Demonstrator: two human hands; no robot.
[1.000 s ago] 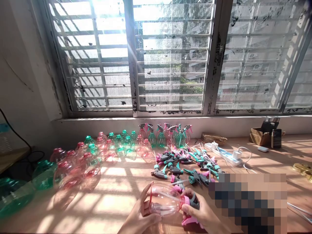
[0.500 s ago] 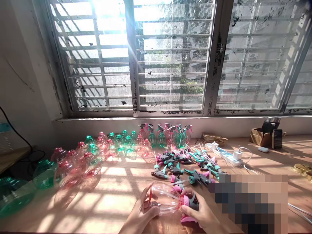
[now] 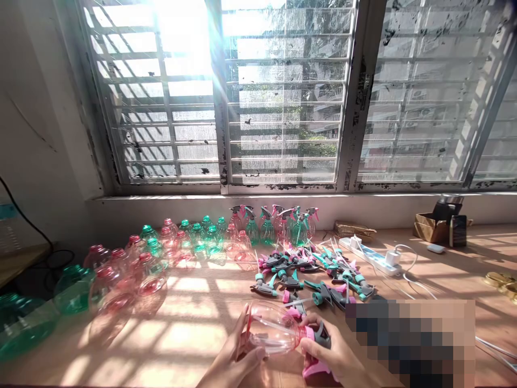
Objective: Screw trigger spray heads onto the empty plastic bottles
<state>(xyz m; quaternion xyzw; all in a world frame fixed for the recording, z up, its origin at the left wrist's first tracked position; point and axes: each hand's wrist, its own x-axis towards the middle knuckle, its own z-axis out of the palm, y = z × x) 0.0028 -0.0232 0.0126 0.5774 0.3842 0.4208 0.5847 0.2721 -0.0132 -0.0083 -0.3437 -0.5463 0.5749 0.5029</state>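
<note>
A clear pink spray bottle (image 3: pixel 274 330) lies on its side between my hands, its base to the left and its neck to the right. My left hand (image 3: pixel 242 350) is closed around the base end. At the neck, my right hand (image 3: pixel 329 347) grips the pink collar and grey-and-pink spray head (image 3: pixel 321 335), whose pink trigger points down toward me. A thin tube shows inside the bottle. Just beyond it lies a heap of loose spray heads (image 3: pixel 288 277) in grey, pink and teal.
Open pink and green bottles (image 3: pixel 145 275) stand in rows on the left of the wooden table (image 3: pixel 194 334). Bottles with spray heads (image 3: pixel 266 229) line the wall. A power strip (image 3: pixel 371 256), a cardboard box (image 3: pixel 428 229) and a phone (image 3: pixel 458 230) are on the right.
The spray head has turned slightly at the bottle's neck, and its pink trigger has shifted a little. Both hands keep their grip in nearly the same place.
</note>
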